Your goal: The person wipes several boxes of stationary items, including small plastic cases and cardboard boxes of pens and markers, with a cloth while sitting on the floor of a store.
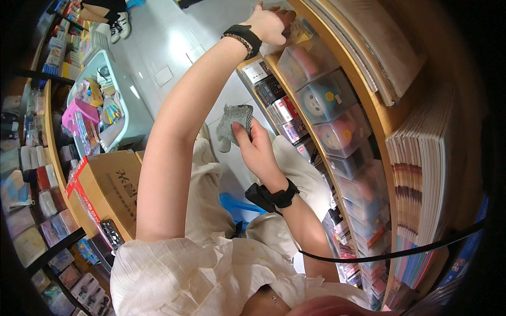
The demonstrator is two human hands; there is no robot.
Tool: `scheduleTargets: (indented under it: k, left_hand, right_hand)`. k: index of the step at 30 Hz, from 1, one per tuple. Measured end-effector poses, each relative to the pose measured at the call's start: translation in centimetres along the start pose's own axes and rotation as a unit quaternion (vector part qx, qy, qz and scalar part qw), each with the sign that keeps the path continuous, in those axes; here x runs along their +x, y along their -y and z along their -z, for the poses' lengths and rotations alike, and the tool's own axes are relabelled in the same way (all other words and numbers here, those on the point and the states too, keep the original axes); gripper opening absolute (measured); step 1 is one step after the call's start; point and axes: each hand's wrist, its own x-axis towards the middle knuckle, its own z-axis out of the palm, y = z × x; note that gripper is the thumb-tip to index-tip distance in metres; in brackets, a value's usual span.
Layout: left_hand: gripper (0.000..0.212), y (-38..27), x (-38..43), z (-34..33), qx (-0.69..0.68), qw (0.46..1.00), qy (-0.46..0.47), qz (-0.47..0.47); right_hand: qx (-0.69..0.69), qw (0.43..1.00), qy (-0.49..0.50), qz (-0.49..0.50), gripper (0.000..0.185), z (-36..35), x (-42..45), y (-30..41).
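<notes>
My right hand (259,150) pinches a crumpled grey cloth (233,122) between thumb and fingers, above the floor between my knees. One edge of the cloth shows a dark mesh pattern. My left arm stretches forward and across to the right, and my left hand (270,25) is at the far end of a wooden shelf. Its fingers reach among clear plastic boxes there; whether they grip one is hidden. Nearer along the same shelf stand a clear box with a pink item (302,63), a clear box with a teal figure (320,98) and another with a pink figure (338,132).
Lower shelf: small packaged boxes (282,108). Stacked booklets (419,173) fill the upper shelf at right. On my left stand a light-blue plastic tub (130,106) of stationery and a cardboard carton (106,185). A blue stool (237,205) is beneath me. Another person's shoes (120,27) are far left.
</notes>
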Motion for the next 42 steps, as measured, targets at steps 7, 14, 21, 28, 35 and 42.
scheduleTargets:
  k: [7, 14, 21, 28, 35, 42]
  left_hand:
    - [0.062, -0.6, -1.2, 2.7, 0.004, 0.998, 0.053, -0.045]
    - [0.036, -0.1, -1.0, 2.8, -0.254, 0.964, 0.081, -0.011]
    - [0.052, -1.0, -1.4, -1.7, -0.111, 0.991, -0.061, 0.045]
    - [0.069, -2.5, -1.7, -2.2, -0.1, 0.992, -0.062, 0.048]
    - [0.07, -3.7, -2.0, -1.0, -0.103, 0.992, -0.025, 0.064]
    - [0.069, -3.4, -2.1, -1.5, -0.083, 0.994, 0.007, 0.076]
  right_hand:
    - [-0.014, 0.996, -0.044, 0.076, 0.019, 0.1, -0.2, -0.3]
    - [-0.02, 1.0, -0.005, 0.022, 0.018, 0.9, -0.5, 0.2]
    - [-0.014, 0.997, -0.034, 0.07, 0.014, 0.5, -0.7, 0.7]
    - [-0.002, 0.996, -0.045, 0.082, 0.018, 0.1, -0.7, 0.7]
    - [-0.012, 0.995, -0.046, 0.083, 0.018, -0.2, -0.7, 0.5]
    - [-0.05, 0.995, -0.04, 0.073, 0.017, 0.1, -1.4, 3.0]
